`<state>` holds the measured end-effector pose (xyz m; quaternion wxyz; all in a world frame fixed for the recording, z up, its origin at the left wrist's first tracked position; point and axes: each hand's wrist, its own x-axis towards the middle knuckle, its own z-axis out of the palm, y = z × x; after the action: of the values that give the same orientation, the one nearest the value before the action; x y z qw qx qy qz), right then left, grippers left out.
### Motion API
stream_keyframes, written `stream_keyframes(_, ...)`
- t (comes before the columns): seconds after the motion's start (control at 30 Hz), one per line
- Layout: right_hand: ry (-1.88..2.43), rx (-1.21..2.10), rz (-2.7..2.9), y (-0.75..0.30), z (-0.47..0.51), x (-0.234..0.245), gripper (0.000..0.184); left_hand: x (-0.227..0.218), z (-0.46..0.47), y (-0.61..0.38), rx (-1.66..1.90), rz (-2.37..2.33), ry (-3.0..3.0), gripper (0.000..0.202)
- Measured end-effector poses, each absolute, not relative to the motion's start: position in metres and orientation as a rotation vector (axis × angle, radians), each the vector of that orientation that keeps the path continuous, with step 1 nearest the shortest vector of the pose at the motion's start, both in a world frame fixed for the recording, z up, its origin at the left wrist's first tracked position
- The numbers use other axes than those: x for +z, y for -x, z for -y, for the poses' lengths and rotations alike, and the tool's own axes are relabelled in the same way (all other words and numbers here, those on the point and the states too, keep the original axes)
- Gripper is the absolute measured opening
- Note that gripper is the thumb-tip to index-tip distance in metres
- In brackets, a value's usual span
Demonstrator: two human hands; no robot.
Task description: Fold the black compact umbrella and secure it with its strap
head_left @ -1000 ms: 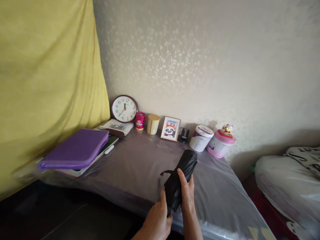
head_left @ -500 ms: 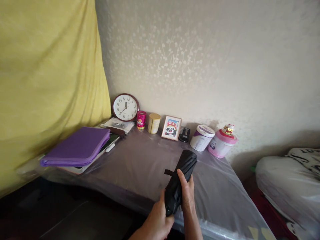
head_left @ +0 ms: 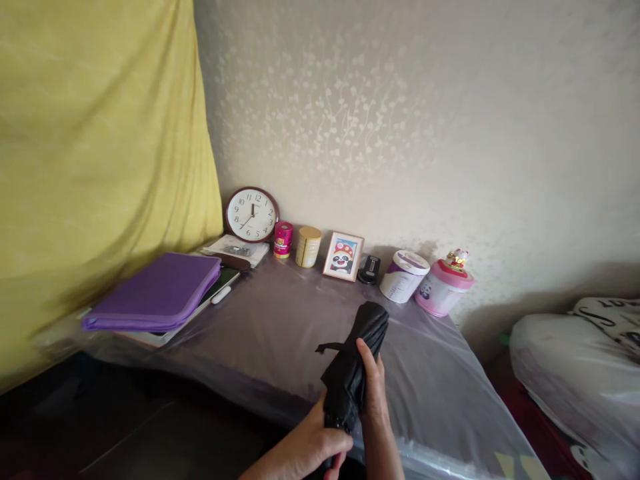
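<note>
A folded black umbrella is held over the near edge of a table covered in clear plastic. My right hand wraps around its middle, thumb lying along the fabric. My left hand is closed around the lower end near the handle. A short black strap sticks out to the left of the umbrella. Its far tip points toward the wall.
Along the wall stand a round clock, a pink tin, a gold tin, a panda picture frame, a white tub and a pink container. A purple case lies left. Yellow curtain hangs left; bedding right.
My left hand has slid lower and toward me along the umbrella's handle end. The umbrella's fabric has turned a little, and the strap now points further left.
</note>
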<state>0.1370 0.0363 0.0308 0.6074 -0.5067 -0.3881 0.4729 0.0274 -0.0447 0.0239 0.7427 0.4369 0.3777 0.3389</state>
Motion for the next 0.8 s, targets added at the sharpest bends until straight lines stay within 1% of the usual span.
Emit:
stream_keyframes(0.17,1.300,1.033,0.889,-0.132,-0.043,0.025,0.060,0.006,0.042,-0.031,0.783,-1.384,-1.362,0.076)
stream_keyframes(0.23,1.303,1.039,0.869,-0.129,-0.043,0.023,0.060,0.003,0.042,-0.026,0.784,-1.518,-1.532,0.079)
stream_keyframes(0.3,1.257,1.080,0.838,-0.127,-0.041,0.021,0.057,0.006,0.042,-0.018,0.760,-1.460,-1.551,0.081)
stream_keyframes(0.33,1.235,1.099,0.820,-0.127,-0.040,0.021,0.055,0.010,0.042,-0.014,0.751,-1.359,-1.493,0.082)
stream_keyframes(0.43,1.203,1.115,0.802,-0.125,-0.037,0.022,0.052,0.024,0.040,-0.005,0.756,-1.004,-1.152,0.091)
stream_keyframes(0.47,1.205,1.108,0.811,-0.124,-0.037,0.022,0.053,0.027,0.039,-0.004,0.772,-0.927,-1.060,0.090)
stream_keyframes(0.53,1.214,1.092,0.854,-0.124,-0.037,0.024,0.055,0.029,0.036,-0.003,0.820,-0.856,-0.998,0.080)
stream_keyframes(0.6,1.255,1.053,0.932,-0.126,-0.039,0.024,0.057,0.027,0.034,-0.004,0.862,-0.897,-1.069,0.069)
stream_keyframes(0.63,1.292,1.014,0.985,-0.127,-0.040,0.023,0.058,0.025,0.033,-0.003,0.878,-0.950,-1.128,0.066)
stream_keyframes(0.7,1.381,0.893,1.116,-0.131,-0.044,0.021,0.063,0.023,0.030,0.000,0.881,-1.088,-1.247,0.067)
stream_keyframes(0.8,1.491,0.645,1.285,-0.136,-0.047,0.017,0.076,0.021,0.025,0.009,0.862,-1.287,-1.450,0.068)
